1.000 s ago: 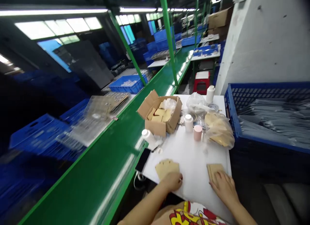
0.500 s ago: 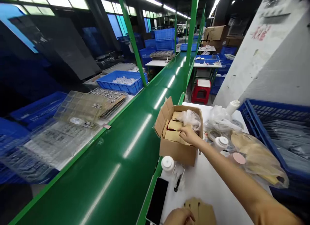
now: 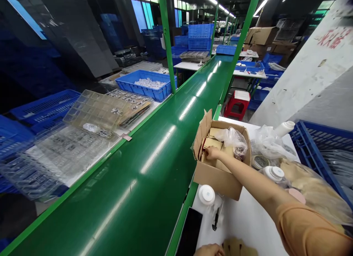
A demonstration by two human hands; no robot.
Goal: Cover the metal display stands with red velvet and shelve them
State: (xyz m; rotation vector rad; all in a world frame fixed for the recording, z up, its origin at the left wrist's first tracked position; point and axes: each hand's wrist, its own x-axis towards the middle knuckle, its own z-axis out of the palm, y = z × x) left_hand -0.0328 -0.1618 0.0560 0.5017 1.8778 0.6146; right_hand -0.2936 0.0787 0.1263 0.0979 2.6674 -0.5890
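At the far end of the white table point(image 3: 248, 223), an open cardboard box point(image 3: 217, 179) with its flaps up, just beside the green conveyor belt point(image 3: 132, 175) on the left. Right hand point(image 3: 213, 152) reaching across from the near right, orange sleeve point(image 3: 306, 230) at the upper arm, fingers point(image 3: 207, 151) stretched out against the flat kraft-paper cards point(image 3: 213, 143) inside the box; whether gripping or only touching, impossible to tell. Plenty of those cards left in the box, alongside a crumpled plastic bag point(image 3: 233, 138). Left hand point(image 3: 209, 250) at the near edge of the view, cut off, its fingers out of sight, just beside a small pile of similar cards point(image 3: 238, 247) lying out on the table. More tan cards in a clear bag point(image 3: 311, 186) on the right, near a white-capped bottle point(image 3: 274, 174) and a roll of tape point(image 3: 260, 161); a black phone point(image 3: 190, 232) along the table's left edge.
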